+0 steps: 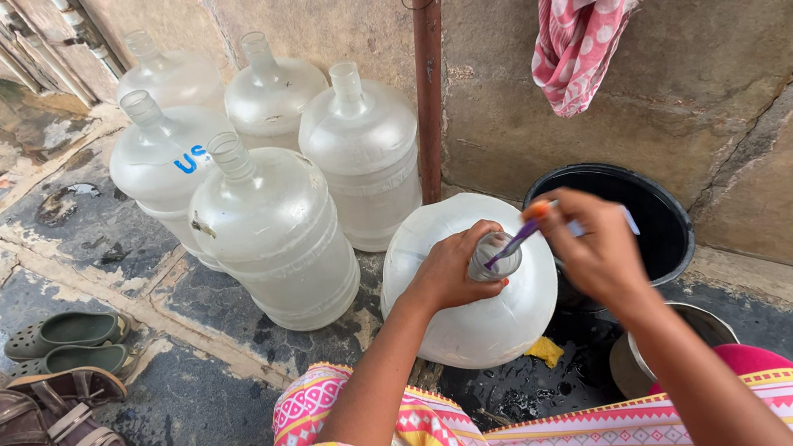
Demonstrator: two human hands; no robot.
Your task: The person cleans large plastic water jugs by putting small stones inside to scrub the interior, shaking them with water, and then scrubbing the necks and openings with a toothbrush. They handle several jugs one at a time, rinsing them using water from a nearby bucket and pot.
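A large translucent water jug point(470, 290) stands on the wet floor in front of me, seen from above. My left hand point(451, 269) grips its neck just below the mouth. My right hand point(597, 247) holds a purple-handled brush point(519, 238) whose end goes into the jug's mouth. A small yellow scrap point(544, 351) lies at the jug's base. My knees in pink patterned cloth fill the bottom of the view.
Several more empty jugs point(271, 230) stand in a cluster against the wall at left. A black bucket point(662, 210) sits behind my right hand, a steel pot point(703, 323) below it. A rusty pipe point(428, 68), a hanging pink cloth point(583, 13), green slippers point(69, 344) and brown sandals point(44, 428) are around.
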